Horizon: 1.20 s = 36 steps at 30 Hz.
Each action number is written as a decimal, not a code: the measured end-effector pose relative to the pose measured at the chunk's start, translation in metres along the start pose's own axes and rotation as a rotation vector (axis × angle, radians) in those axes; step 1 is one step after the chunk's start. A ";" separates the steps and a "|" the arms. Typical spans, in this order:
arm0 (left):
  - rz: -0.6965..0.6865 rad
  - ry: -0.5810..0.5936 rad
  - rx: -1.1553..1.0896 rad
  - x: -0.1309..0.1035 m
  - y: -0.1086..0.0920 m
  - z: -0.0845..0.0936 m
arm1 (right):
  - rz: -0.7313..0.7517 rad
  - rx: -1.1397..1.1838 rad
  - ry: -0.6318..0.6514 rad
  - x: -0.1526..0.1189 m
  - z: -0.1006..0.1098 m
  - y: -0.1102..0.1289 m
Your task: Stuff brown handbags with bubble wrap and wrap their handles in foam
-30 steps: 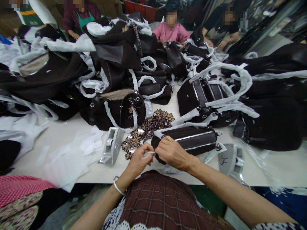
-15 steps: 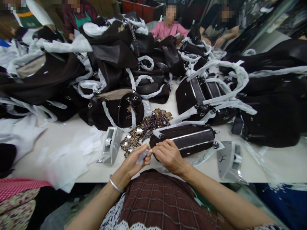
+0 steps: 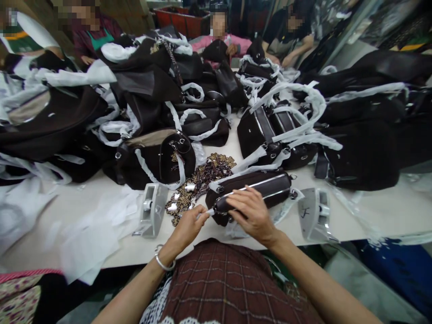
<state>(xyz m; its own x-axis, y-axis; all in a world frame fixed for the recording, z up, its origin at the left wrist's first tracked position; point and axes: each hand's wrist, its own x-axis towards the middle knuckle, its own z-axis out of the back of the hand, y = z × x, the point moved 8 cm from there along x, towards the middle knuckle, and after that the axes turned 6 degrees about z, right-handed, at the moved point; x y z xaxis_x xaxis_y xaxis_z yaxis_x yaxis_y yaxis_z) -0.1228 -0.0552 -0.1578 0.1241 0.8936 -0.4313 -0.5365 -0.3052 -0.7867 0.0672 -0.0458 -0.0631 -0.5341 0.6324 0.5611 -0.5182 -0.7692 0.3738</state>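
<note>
A dark brown handbag [image 3: 278,182] with shiny trim lies on its side in front of me. At its near left end, my left hand [image 3: 189,226] pinches a short white wrapped strip [image 3: 211,211] that runs to the bag's corner. My right hand [image 3: 254,218] is over the near side of the bag, fingers spread and partly bent, with nothing gripped. Whether its fingertips touch the bag I cannot tell. White-wrapped handles [image 3: 249,164] lie along the bag's far side. Beyond my left hand is a heap of leopard-print flower charms [image 3: 202,177].
Grey tape dispensers stand at left [image 3: 153,209] and right [image 3: 314,213]. White tissue sheets [image 3: 91,238] cover the table's left front. Several dark bags are piled behind, including an open one [image 3: 151,155] and a stacked pair [image 3: 256,132]. Co-workers sit across the table.
My right hand has let go near the bag's left end, moved right and spread its fingers. My left hand keeps its pinch on the white strip. The view has shifted slightly.
</note>
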 end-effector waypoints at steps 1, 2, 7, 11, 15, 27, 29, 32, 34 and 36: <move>-0.008 -0.014 0.028 -0.001 -0.002 0.001 | -0.079 -0.053 -0.073 -0.014 0.027 -0.014; -0.018 -0.026 0.054 -0.003 -0.004 0.002 | -0.186 -0.129 -0.151 -0.033 0.056 -0.033; -0.052 -0.074 0.195 -0.004 -0.004 0.003 | -1.010 -0.487 -0.500 -0.202 0.192 -0.122; -0.001 -0.065 0.253 0.008 0.011 0.001 | -1.464 -0.245 -0.435 -0.314 0.206 -0.159; -0.021 -0.094 0.278 0.008 0.008 0.002 | -1.530 0.103 -0.376 -0.348 0.165 -0.176; 0.028 -0.145 0.333 0.001 -0.001 0.003 | -1.580 0.354 -0.519 -0.368 0.131 -0.191; 0.034 -0.158 0.351 0.001 -0.001 0.003 | -1.547 0.316 -0.543 -0.362 0.137 -0.184; 0.029 -0.173 0.364 -0.001 -0.004 0.003 | -1.477 0.228 -0.571 -0.356 0.150 -0.163; 0.026 -0.182 0.368 -0.001 -0.006 0.003 | -1.448 0.172 -0.591 -0.358 0.157 -0.144; 0.024 -0.193 0.379 -0.002 -0.007 0.003 | -1.452 0.154 -0.612 -0.366 0.156 -0.129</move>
<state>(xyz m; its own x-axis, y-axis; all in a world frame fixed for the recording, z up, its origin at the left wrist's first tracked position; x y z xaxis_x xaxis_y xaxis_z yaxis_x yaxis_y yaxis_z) -0.1217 -0.0536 -0.1499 -0.0316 0.9438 -0.3289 -0.8105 -0.2168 -0.5441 0.4336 -0.1920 -0.2014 0.6942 0.7061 -0.1396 -0.2372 0.4075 0.8819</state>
